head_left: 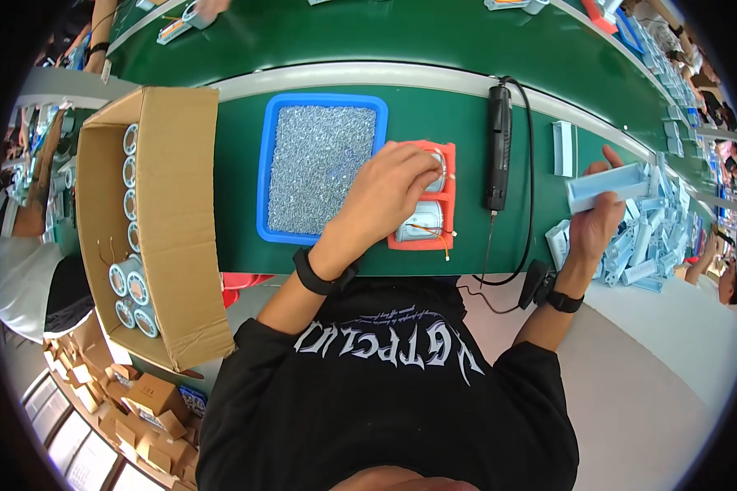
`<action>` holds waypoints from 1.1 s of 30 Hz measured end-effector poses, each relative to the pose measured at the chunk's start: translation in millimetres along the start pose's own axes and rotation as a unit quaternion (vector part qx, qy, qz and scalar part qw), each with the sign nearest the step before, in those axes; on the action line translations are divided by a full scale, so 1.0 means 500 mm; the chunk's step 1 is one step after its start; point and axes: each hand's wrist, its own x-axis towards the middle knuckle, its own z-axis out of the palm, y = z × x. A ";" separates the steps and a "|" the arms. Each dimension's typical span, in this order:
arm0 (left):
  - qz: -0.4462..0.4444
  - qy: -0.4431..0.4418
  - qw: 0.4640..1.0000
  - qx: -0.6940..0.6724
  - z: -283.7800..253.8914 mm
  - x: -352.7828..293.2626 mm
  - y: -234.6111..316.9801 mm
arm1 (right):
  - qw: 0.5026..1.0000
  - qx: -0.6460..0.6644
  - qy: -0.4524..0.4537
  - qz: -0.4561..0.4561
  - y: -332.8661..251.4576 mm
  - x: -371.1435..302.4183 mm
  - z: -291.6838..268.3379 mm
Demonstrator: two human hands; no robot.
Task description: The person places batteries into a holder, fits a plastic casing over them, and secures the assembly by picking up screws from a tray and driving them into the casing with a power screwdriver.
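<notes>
- Pinching a pale-blue trough (604,189) between thumb and fingers, the right hand (595,222) is at frame right.
- Mid-frame, the left hand (389,184) bunches its fingers over a red fixture (451,196); cannot tell what they pinch.
- Fixture pockets likely stop the cylinder (424,218) rolling.

Head view: worn on the person's head, left unit of a side-by-side pair, facing steeply downward; upright, unmirrored. Close below the lens lies the black shirt (385,409), filling the lower middle. Beyond it, at close working range, come the left hand (389,188), right hand (598,217) and green worktop (458,114). Fisheye coverage is very wide — the pale rail (352,75) bows, and cardboard boxes (151,397) toward the lower-left rim appear small, well off.
</notes>
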 end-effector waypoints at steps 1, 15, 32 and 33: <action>-0.023 0.000 0.998 -0.050 -0.001 0.000 0.002 | 0.991 0.128 -0.028 -0.015 -0.006 -0.008 0.022; 0.025 0.018 0.999 -0.031 0.007 -0.015 -0.002 | 0.964 0.137 -0.186 -0.128 -0.071 -0.011 0.196; 0.009 0.051 0.991 -0.127 0.004 -0.005 -0.003 | 0.952 0.190 -0.236 -0.046 -0.027 -0.014 0.188; -0.002 0.050 0.991 -0.122 0.005 -0.005 -0.002 | 0.947 0.207 -0.236 -0.062 -0.031 -0.020 0.195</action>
